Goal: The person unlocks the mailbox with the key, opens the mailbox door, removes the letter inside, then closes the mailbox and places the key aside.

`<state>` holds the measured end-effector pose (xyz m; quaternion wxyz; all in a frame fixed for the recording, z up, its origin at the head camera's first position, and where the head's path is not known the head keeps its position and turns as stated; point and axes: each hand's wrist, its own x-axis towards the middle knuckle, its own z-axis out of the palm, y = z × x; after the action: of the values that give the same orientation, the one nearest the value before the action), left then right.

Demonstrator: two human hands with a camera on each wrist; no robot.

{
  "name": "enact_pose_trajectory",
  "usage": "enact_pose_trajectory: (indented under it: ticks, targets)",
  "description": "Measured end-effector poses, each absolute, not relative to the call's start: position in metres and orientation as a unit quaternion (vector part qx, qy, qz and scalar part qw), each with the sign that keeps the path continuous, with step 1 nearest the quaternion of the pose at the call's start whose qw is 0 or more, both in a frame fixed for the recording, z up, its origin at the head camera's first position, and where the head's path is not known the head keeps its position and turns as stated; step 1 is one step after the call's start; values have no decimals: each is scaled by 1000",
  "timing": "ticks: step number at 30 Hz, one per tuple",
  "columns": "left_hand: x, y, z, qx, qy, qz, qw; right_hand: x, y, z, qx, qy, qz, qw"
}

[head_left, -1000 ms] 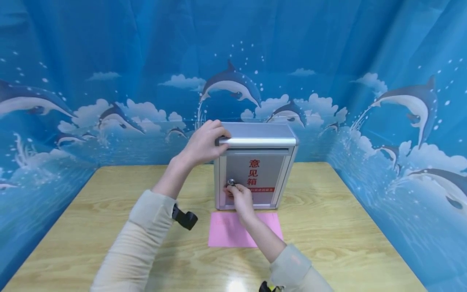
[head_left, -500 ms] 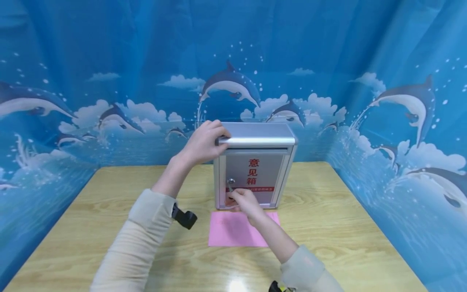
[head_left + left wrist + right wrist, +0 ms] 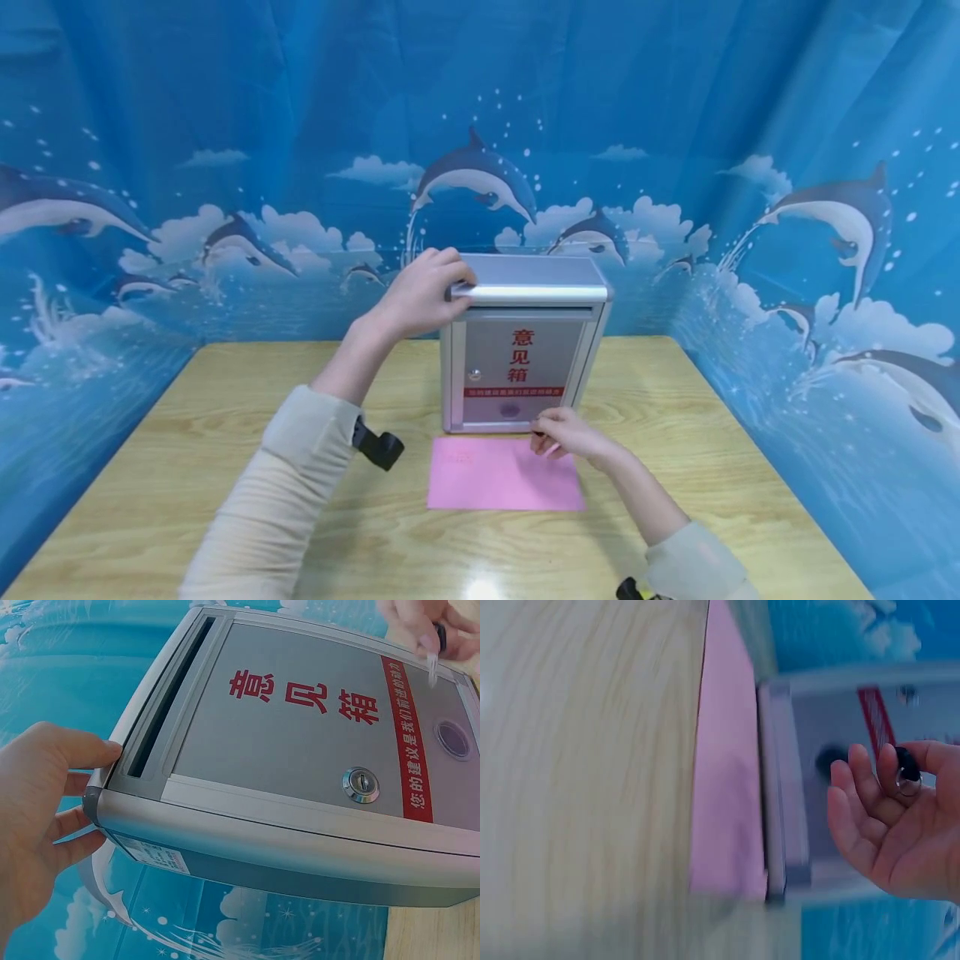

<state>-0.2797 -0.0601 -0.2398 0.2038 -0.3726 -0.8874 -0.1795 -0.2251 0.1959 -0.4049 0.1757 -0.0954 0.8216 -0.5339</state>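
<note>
A silver metal suggestion box (image 3: 555,358) with red Chinese characters stands upright on the table. My left hand (image 3: 427,293) grips its top left corner, with fingers wrapped over the edge in the left wrist view. The round lock (image 3: 361,784) on the box's door shows a bare keyhole. My right hand (image 3: 570,435) is in front of the box's lower right part, apart from the lock. Between thumb and index finger it pinches a key (image 3: 433,667) with a black head and a small metal ring (image 3: 909,782). The other fingers are loosely bent.
Pink paper (image 3: 487,483) lies flat on the wooden table (image 3: 225,467) just before the box. A dark narrow slot (image 3: 172,694) runs under the box's top edge. Blue curtains (image 3: 315,108) printed with dolphins surround the table at the back and sides.
My right hand has come away from the lock with the key and moved down and to the right, uncovering the lock and the red strip. The left hand holds its place on the corner.
</note>
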Motion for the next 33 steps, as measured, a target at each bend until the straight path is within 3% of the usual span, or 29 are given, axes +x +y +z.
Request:
enact_pose_trajectory:
  ticks: [14,25,33]
  targets:
    - [-279,-61,-239,-366,-892,-172,200,-218,274,-433,-10,784,-577,230]
    - [-279,-60,-238,-370,-890,-170,207,-216,273,-446,24,836,-516,186]
    - [-280,-60,-240,-376,-886,-173,208,-211,263,-451,63,910,-387,135]
